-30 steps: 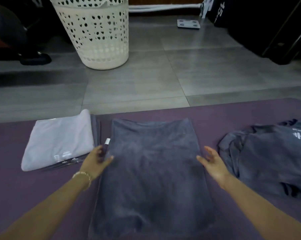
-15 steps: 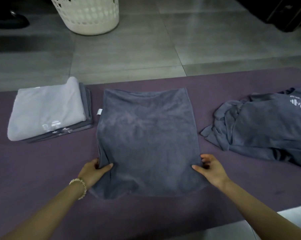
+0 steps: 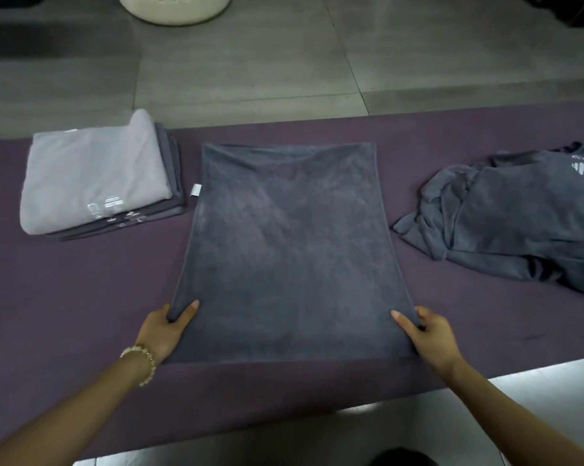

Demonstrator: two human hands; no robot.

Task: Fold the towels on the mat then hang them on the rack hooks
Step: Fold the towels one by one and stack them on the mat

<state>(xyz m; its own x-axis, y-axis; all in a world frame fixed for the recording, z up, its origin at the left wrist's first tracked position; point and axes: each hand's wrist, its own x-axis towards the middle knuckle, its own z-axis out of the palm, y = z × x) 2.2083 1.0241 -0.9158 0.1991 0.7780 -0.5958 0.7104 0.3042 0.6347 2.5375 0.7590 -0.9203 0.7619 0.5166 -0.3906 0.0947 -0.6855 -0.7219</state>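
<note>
head view: a dark grey plush towel (image 3: 287, 250) lies flat on a purple mat (image 3: 65, 290) — left hand (image 3: 164, 327) and right hand (image 3: 430, 334) each pinch a near corner. a folded stack (image 3: 95, 176) sits left, a crumpled towel (image 3: 519, 216) right.

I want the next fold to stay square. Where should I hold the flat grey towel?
Likely by its side edges close to the two near corners, from the near side, as the left hand and right hand pinch the grey towel now: it lies flat on the mat, so lifting both together should keep the edge straight.
</note>
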